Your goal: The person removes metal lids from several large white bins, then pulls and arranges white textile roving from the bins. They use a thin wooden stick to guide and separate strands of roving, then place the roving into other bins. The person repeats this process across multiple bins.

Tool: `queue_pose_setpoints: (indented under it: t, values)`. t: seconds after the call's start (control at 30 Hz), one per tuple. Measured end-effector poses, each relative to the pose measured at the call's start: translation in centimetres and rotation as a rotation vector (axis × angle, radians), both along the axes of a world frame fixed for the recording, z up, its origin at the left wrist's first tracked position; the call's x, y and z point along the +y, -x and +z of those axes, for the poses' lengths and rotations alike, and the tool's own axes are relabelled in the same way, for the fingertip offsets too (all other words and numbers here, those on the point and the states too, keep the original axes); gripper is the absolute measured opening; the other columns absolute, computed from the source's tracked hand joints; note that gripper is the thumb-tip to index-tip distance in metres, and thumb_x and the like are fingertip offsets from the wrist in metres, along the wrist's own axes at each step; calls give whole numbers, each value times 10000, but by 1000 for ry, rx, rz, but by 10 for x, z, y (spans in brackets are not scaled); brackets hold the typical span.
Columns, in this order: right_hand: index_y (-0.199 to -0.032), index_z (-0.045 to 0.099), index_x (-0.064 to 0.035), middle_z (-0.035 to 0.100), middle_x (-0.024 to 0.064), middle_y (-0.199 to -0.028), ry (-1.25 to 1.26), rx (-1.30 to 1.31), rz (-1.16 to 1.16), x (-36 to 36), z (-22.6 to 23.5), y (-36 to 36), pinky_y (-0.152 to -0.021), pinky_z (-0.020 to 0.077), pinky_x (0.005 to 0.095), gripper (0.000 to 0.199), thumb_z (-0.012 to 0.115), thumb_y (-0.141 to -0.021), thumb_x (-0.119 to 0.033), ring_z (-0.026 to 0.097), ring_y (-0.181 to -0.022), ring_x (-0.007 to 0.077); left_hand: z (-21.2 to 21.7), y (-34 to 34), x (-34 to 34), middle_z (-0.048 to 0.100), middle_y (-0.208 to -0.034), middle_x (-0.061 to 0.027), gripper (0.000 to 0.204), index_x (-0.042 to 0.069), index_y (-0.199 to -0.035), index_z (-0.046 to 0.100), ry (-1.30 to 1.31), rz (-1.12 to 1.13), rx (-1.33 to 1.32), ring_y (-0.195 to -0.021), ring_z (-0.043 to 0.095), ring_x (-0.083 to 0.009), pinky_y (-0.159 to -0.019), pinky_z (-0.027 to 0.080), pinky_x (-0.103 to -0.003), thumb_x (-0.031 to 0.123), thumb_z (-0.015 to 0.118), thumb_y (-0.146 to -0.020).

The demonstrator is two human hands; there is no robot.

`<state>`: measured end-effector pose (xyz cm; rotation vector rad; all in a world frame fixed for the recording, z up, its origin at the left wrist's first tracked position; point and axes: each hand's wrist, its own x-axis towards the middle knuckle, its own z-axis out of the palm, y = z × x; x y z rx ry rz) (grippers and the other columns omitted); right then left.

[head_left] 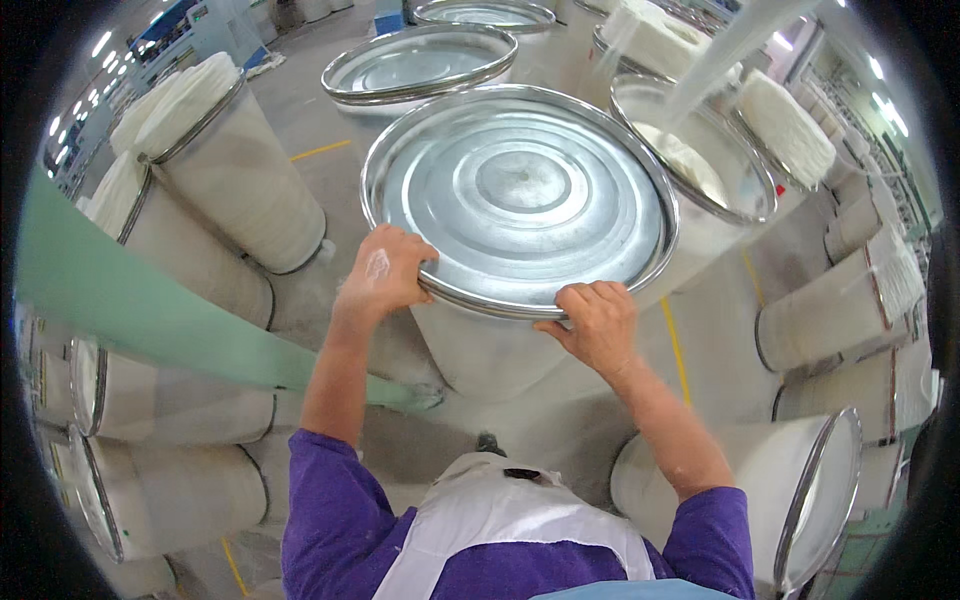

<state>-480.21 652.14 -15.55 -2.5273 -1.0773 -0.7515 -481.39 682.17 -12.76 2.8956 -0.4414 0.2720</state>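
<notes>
A tall, whitish cylindrical can [490, 345] stands in front of me with a shiny metal rim. Inside its mouth, close to the top, sits a round silver plate [450, 215] with ringed ridges. My left hand [388, 268] is closed over the near left part of the rim, fingers bent over the edge. Further right along the same near edge, my right hand [598, 322] grips the rim with its fingers on top and thumb below. Nothing else shows in either hand.
Two similar cans with metal plates, one a nearer can [420, 65], stand beyond. At right, an open can [690, 160] holds white fibre under a hanging strand [735, 50]. Fibre-filled cans [240, 170] stand left, past a green post [180, 300]. Yellow lines [677, 350] mark the floor.
</notes>
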Motion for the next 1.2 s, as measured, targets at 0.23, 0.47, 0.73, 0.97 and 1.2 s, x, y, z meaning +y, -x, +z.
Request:
queue_pose_setpoints:
  t: [0.23,0.47,0.73,0.97,1.2]
  values:
    - [-735,503,-128,554,23,-658,-25,-77,-70,60,1,-89,-571,391,375,471,837,-534,-393,563,-616,227,-38,-82,19,492,-1347,-177,804,0,-1320,465,-48,333,-449,-1237,479,-336,-998,423,-427,71,802,-594]
    - [-941,564,-112,613,40,-806,48,-199,-70,101,-10,-97,-600,458,367,484,800,-643,-411,615,-699,240,-259,68,-85,597,-1182,-154,436,32,-1195,547,-113,214,245,-1045,598,-326,-890,465,-459,282,611,-844]
    - [-1319,513,-192,539,108,-1340,140,-213,107,133,-12,-57,-866,515,396,519,667,-854,-362,579,-1143,292,-319,441,-236,649,-1064,-157,392,69,-1114,624,514,1189,882,-972,627,-348,-817,511,-456,245,664,-766]
    - [-1298,547,-258,484,105,-1392,237,-215,113,142,-18,-5,-845,524,391,482,655,-854,-412,571,-1149,293,-181,669,-246,493,-1353,-158,612,90,-1350,465,210,2076,492,-1266,454,-316,-1040,386,-435,210,687,-792]
    - [-1332,507,-213,484,125,-1390,206,-237,132,172,-40,39,-886,506,388,508,657,-848,-249,545,-1183,303,-27,900,-86,413,-1423,-152,623,23,-1321,447,-679,2260,236,-1321,389,-282,-1083,318,-439,198,672,-767]
